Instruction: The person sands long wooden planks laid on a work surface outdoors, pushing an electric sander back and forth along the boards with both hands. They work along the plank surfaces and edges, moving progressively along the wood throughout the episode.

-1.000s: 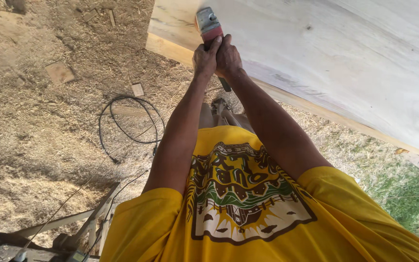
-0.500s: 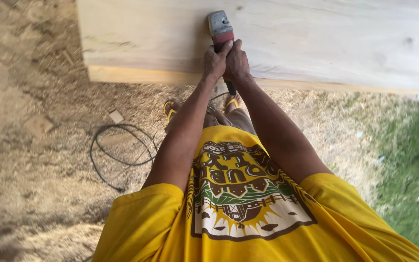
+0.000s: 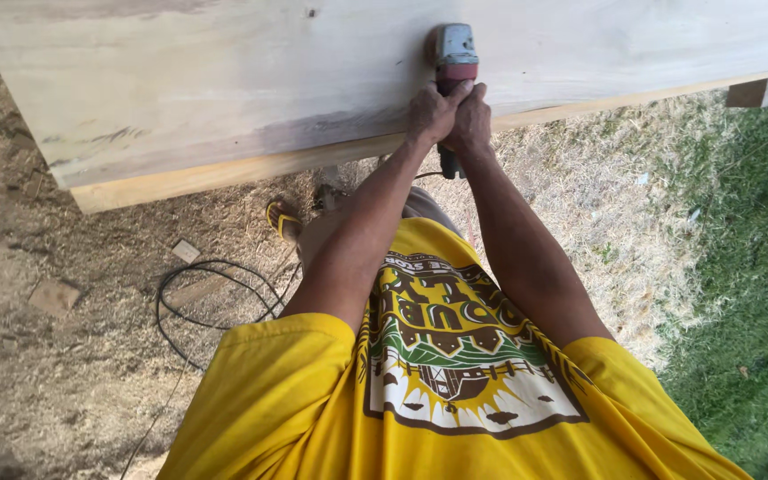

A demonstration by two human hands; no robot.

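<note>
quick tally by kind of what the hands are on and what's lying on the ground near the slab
power tool, gripped by left hand and right hand: 1
wooden slab: 1
black cable coiled on the ground: 1
small wood offcuts on the ground: 2
yellow sandal: 1
total: 6

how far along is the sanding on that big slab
Looks done: most of the wooden slab face shows pale and smooth, and sawdust covers the ground. In hand: left hand and right hand grip the power sander on the slab. Left: a darker streak near the front edge.
</note>
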